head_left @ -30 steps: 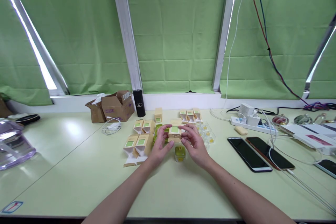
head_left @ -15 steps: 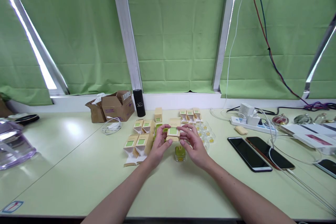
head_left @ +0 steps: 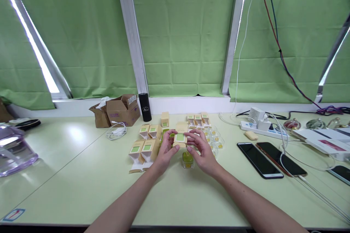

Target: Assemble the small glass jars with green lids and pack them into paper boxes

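Held box (head_left: pixel 180 137), matt card — tabletop (head_left: pixel 188 200) smooth and glossy, blinds (head_left: pixel 183 36) matt cloth.

Tan carton (head_left: pixel 181 131), white-bordered green panel (head_left: pixel 180 137), green-and-yellow jar (head_left: pixel 187 158)

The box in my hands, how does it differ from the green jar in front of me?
The left hand and right hand hold the box, while the green jar stands on the table.
The box is opaque and tan with a green panel; the jar is green above and clear lower down.
Both are small and show green.
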`<state>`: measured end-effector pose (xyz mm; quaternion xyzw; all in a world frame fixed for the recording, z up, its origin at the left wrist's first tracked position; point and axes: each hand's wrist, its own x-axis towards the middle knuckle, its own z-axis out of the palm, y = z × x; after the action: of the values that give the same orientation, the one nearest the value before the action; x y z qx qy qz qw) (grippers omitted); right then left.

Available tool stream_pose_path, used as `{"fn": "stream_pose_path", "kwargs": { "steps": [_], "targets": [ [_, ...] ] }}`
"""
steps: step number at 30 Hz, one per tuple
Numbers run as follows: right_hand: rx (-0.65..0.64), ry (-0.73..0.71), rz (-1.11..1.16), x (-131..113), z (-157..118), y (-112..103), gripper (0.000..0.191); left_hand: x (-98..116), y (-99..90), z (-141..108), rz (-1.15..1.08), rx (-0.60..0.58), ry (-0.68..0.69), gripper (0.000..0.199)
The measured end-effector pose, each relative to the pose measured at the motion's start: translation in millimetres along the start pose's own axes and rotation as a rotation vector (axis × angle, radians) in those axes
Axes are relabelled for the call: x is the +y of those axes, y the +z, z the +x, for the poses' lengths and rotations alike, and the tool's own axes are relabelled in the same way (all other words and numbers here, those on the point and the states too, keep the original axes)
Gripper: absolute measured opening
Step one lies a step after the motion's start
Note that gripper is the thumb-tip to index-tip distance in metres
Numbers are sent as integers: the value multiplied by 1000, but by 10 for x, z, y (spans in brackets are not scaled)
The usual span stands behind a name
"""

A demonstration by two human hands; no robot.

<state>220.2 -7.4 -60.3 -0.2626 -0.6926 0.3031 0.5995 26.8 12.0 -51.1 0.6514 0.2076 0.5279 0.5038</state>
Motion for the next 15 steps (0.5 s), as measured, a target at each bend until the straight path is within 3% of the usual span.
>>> {"fn": "stream_pose_path", "kwargs": {
  "steps": [15],
  "targets": [
    [13,-13,-25,-5,-7,11,39,10,2,-6,24,14,1,53]
  ]
}}
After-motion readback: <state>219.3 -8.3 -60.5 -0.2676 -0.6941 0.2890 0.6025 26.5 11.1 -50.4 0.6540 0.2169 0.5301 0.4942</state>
